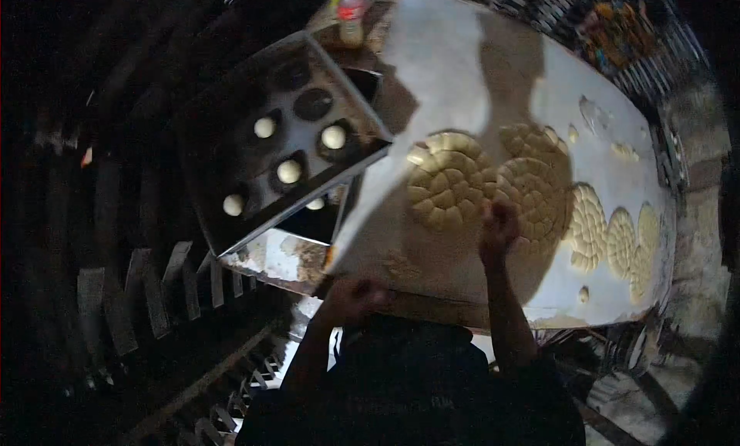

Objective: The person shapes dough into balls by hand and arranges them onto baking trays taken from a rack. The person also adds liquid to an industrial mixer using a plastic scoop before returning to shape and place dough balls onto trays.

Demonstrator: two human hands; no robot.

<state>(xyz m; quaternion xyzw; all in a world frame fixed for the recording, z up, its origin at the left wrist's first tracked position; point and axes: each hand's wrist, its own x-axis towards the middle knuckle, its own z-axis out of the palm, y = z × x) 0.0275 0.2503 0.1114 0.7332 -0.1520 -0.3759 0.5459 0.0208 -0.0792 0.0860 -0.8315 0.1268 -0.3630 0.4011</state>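
My right hand (pixel 502 224) is over the near edge of the dough, between a round of cut dough pieces (pixel 447 180) and a second round of cut dough pieces (pixel 533 188). Its fingers are bent together at the dough, and whatever is between them is hidden. Near the front edge of the table, my left hand (pixel 356 298) has its fingers curled in; shade and blur hide anything in it. A small patch of scraps (pixel 401 265) lies just beyond that hand. Both rounds are pale, flattened and split into many wedge-like pieces.
A dark metal tray (pixel 301 207) sits at the left, overlapping another tray below. Dough balls (pixel 334 137) rest apart in its round hollows. More cut dough (pixel 587 228) lies on the right of the pale table (pixel 439 30). A bottle (pixel 351 18) stands at the back.
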